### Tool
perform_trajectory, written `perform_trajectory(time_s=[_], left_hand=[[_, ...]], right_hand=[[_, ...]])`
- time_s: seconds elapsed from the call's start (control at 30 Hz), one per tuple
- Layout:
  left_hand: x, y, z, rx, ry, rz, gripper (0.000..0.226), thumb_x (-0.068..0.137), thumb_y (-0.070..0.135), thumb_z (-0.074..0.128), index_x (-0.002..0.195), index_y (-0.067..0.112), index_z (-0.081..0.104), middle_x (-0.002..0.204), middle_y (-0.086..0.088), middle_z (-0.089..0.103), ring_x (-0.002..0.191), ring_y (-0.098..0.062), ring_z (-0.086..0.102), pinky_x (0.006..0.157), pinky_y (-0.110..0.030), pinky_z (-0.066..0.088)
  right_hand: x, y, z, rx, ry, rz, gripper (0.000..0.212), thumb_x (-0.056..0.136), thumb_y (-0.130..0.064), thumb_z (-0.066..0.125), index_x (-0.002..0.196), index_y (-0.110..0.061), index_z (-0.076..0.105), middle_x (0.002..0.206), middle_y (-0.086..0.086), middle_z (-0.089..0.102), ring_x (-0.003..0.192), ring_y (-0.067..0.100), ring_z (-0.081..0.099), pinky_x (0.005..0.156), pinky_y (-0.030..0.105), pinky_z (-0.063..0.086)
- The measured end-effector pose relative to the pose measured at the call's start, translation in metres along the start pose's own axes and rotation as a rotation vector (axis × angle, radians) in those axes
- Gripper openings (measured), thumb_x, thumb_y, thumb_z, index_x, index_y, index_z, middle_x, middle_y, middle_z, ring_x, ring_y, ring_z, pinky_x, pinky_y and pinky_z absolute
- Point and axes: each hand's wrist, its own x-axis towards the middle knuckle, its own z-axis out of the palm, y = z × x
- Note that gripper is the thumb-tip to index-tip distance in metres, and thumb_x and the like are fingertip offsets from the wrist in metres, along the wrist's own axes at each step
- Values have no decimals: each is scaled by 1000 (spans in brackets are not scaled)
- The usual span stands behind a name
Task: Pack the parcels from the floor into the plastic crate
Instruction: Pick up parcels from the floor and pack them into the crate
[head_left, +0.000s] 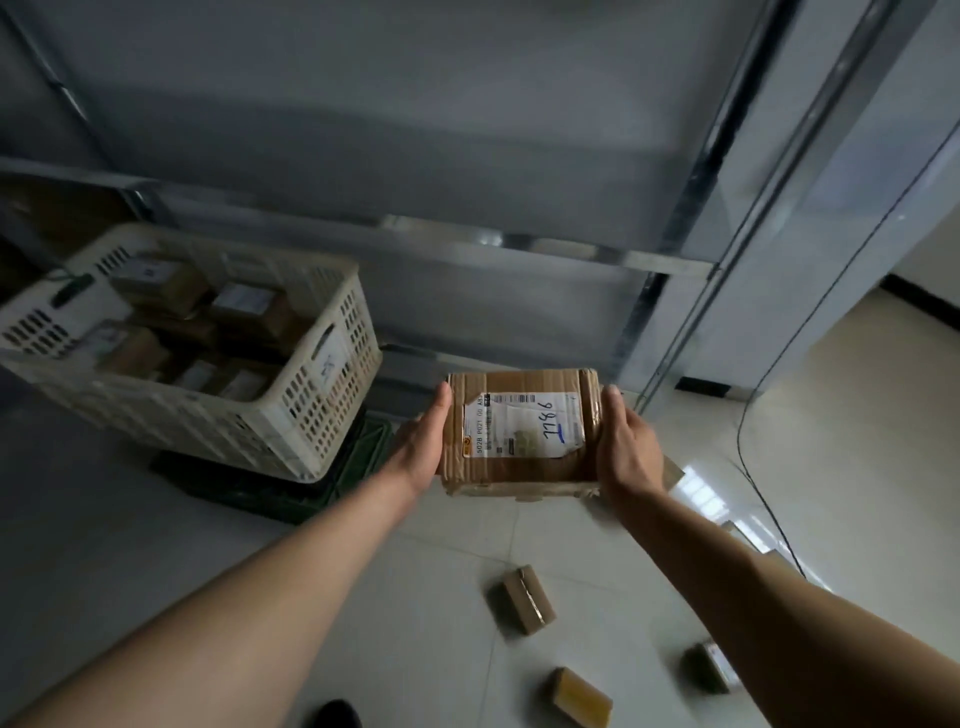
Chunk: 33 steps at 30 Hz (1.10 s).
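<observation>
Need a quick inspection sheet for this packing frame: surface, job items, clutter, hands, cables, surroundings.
Surface: pale tiled floor, glossy, window glare at right.
Job's things: taped cardboard parcel held in the air, label up; white plastic crate at left, already holding several parcels, standing on a dark green crate; three small parcels on the floor.
Clutter: nothing seen.
Hands: left hand and right hand hold the parcel by its sides.
Cables: black cable trailing across the floor at right.
Surroundings: grey metal shelving behind.

Dim, bluish light; daylight glares off the glossy pale tiled floor (696, 491) at right. Wide-angle bending at edges, slight blur throughout.
</observation>
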Motion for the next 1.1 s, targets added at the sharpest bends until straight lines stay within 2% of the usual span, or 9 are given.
perform_trajectory(time_s=[0.17, 0.27, 0.33, 0.5, 0.6, 0.77, 0.9, 1.0, 1.1], left_hand=[[10, 14, -99, -97, -22, 75, 37, 100, 56, 23, 98, 42, 57, 112, 8, 64, 102, -12, 60, 95, -32, 45], [21, 21, -156, -75, -42, 33, 66, 89, 71, 23, 123, 30, 62, 127, 1, 64, 115, -18, 60, 102, -36, 42], [31, 23, -190, -50, -23, 18, 72, 91, 70, 20, 131, 25, 59, 128, -3, 63, 115, -20, 58, 95, -35, 43], [51, 24, -255, -105, 11, 64, 60, 99, 60, 17, 130, 25, 54, 119, 1, 62, 82, 1, 55, 58, -19, 45], [67, 20, -288, -155, 16, 47, 58, 96, 64, 19, 115, 30, 61, 116, -1, 68, 83, -4, 65, 62, -21, 50], [99, 23, -340, -223, 99, 12, 52, 96, 64, 22, 106, 30, 61, 108, -2, 69, 90, -12, 65, 72, -30, 50], [131, 32, -374, -190, 181, -24, 47, 95, 66, 20, 107, 37, 56, 102, 3, 63, 87, -10, 58, 79, -34, 47], [158, 40, -396, -164, 195, -45, 58, 94, 68, 18, 124, 33, 54, 114, 0, 63, 96, -15, 60, 79, -33, 47], [181, 46, -412, -157, 210, -52, 49, 96, 65, 16, 108, 38, 55, 98, 6, 64, 86, -9, 60, 67, -29, 45]], right_hand=[[-15, -47, 83, 2, 7, -15, 63, 96, -68, 32, 99, -18, 71, 92, 5, 74, 85, 22, 71, 82, 45, 59], [-23, -72, 132, -10, 5, -31, 64, 98, -66, 31, 100, -16, 71, 92, 6, 74, 83, 22, 71, 76, 40, 59], [-25, -88, 162, -26, 20, -56, 63, 100, -62, 30, 99, -14, 71, 93, 6, 72, 80, 18, 68, 70, 32, 53], [-24, -122, 224, -58, -18, -91, 61, 102, -59, 29, 105, -14, 70, 98, 6, 70, 79, 13, 63, 62, 24, 43], [-16, -140, 258, -69, -61, -100, 61, 102, -59, 30, 103, -14, 70, 97, 7, 71, 80, 17, 64, 64, 27, 45], [8, -169, 319, -61, -164, -89, 71, 85, -77, 28, 91, -19, 70, 91, 5, 73, 86, 25, 69, 86, 49, 57], [39, -194, 365, -61, -214, -122, 63, 95, -66, 31, 93, -17, 70, 90, 5, 71, 87, 24, 66, 86, 46, 55], [62, -208, 392, -39, -260, -122, 51, 101, -57, 33, 99, -20, 68, 94, 4, 69, 91, 23, 65, 87, 40, 54], [83, -217, 415, -42, -308, -131, 48, 102, -56, 34, 102, -22, 67, 96, 4, 69, 89, 20, 65, 81, 35, 54]])
